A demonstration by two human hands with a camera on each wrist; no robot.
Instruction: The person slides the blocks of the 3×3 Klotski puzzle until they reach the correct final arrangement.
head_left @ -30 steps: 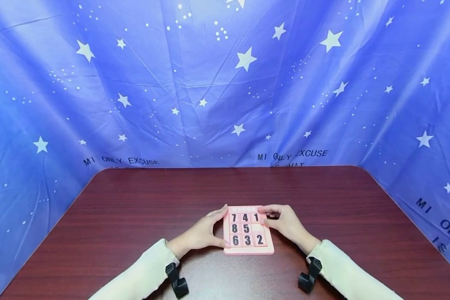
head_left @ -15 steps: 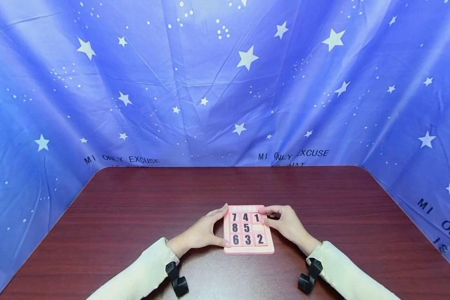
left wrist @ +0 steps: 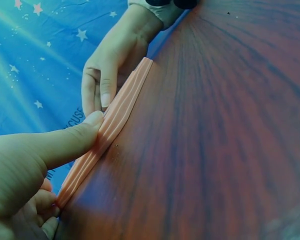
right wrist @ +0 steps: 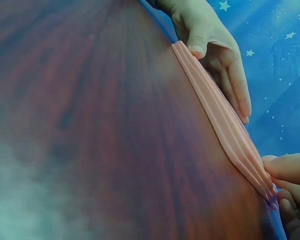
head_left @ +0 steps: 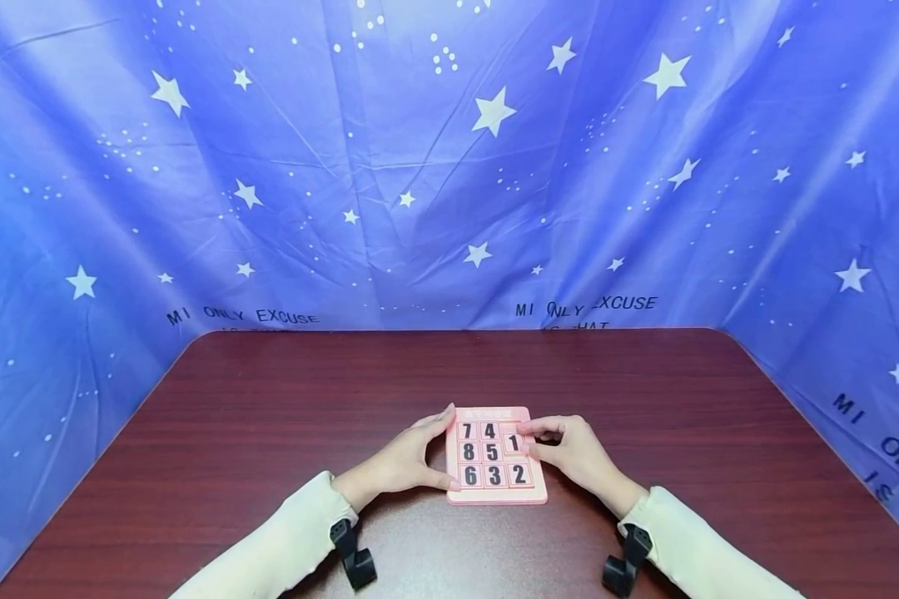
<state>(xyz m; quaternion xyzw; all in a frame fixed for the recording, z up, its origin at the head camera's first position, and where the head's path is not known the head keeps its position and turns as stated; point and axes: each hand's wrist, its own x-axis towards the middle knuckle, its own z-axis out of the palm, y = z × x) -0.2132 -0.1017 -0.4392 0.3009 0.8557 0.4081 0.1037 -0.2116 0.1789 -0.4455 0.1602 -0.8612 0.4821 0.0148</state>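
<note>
A pink number slide puzzle (head_left: 498, 498) lies flat on the table, its tiles bearing black digits. My left hand (head_left: 399, 462) grips its left side, thumb near the lower corner and fingers by the upper one. At the right column, my right hand (head_left: 578, 453) pinches the 1 tile (head_left: 513, 443) between thumb and fingertips. That tile sits partway between the top and middle rows, with a gap above it. The rows otherwise read 7 4, 8 5 and 6 3 2. Both wrist views show the ridged side edge of the puzzle (left wrist: 122, 107) (right wrist: 220, 117); its face is hidden there.
The dark red wood-grain table (head_left: 307, 383) spreads around the puzzle. Behind it hangs a blue cloth (head_left: 419, 150) with white stars and printed words. Black wrist cameras (head_left: 355, 556) (head_left: 627, 561) are strapped over the pale sleeves.
The 1 tile has slid from the top row down toward the gap in the middle row, and my right hand has moved slightly nearer with it. My left hand keeps its hold.
</note>
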